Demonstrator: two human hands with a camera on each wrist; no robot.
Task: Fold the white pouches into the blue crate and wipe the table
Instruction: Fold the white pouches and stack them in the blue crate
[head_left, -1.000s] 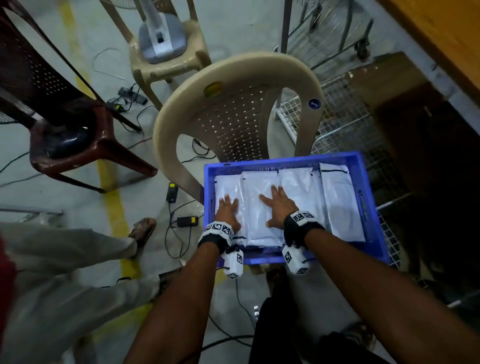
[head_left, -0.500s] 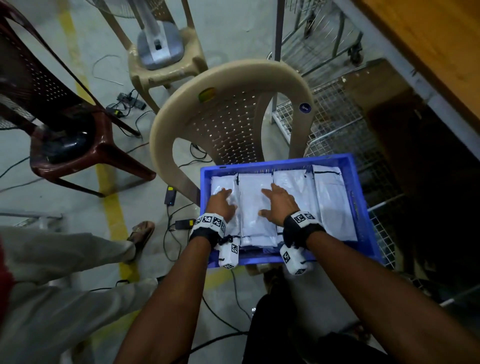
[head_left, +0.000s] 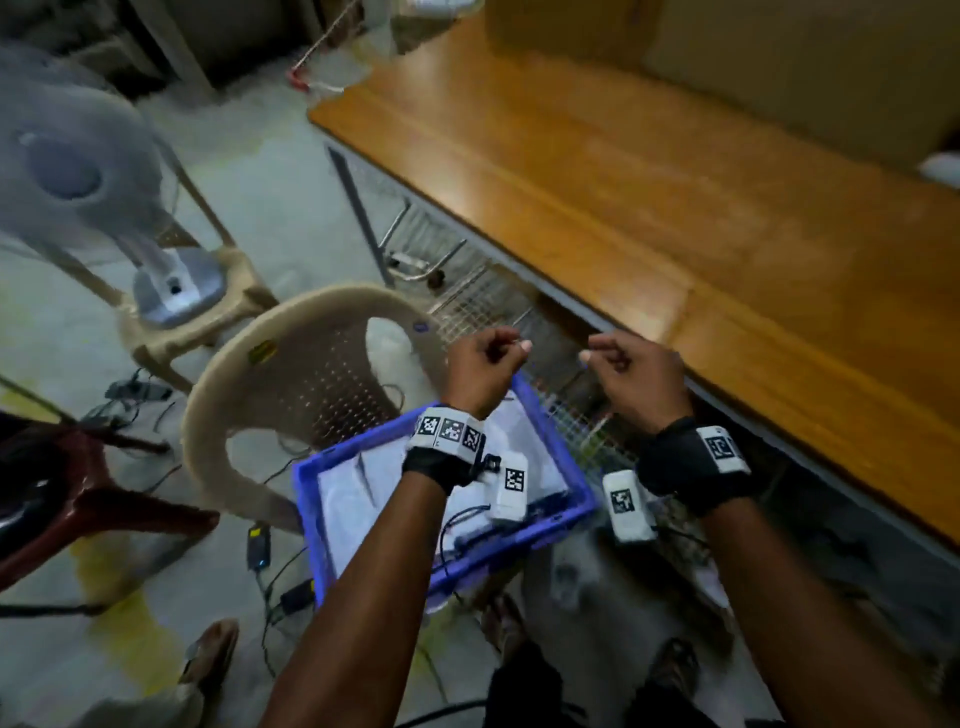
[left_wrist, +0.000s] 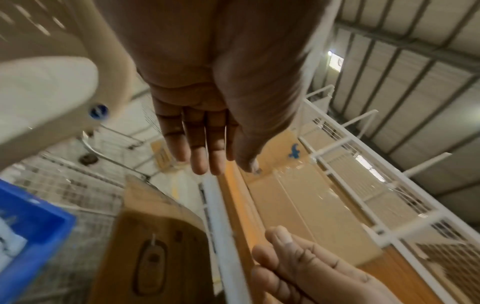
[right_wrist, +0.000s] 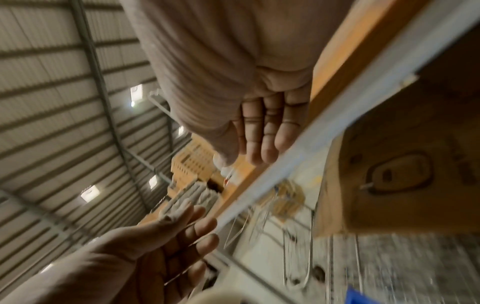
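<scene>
Blue plastic crate (head_left: 556, 457) sits on the seat of the beige perforated plastic chair (head_left: 291, 374), low beside the orange-brown wooden counter (head_left: 675, 218); probably parked there to keep the counter surface bare for wiping. White flat pouches (head_left: 358, 499) lie inside the crate, side by side, filling its floor; how many, can't tell, arms cover part of it.

Left hand (head_left: 480, 366) is raised above the crate's far corner, right hand (head_left: 636, 376) just beside the crate toward the counter edge, both clear of everything. Head view shows the fingers loosely bent; wrist views show fingers (left_wrist: 205, 152) near straight and close together. So each grip is relaxed, empty, pinching nothing. Frames are motion-blurred.

Judgement: pouch step looks done, hands heading to the counter for the wipe. No cloth clearly visible; a white thing at the counter's far right edge is too blurred to name.

Grey pedestal fan (head_left: 72, 176) stands on a second beige chair beyond the crate.
</scene>
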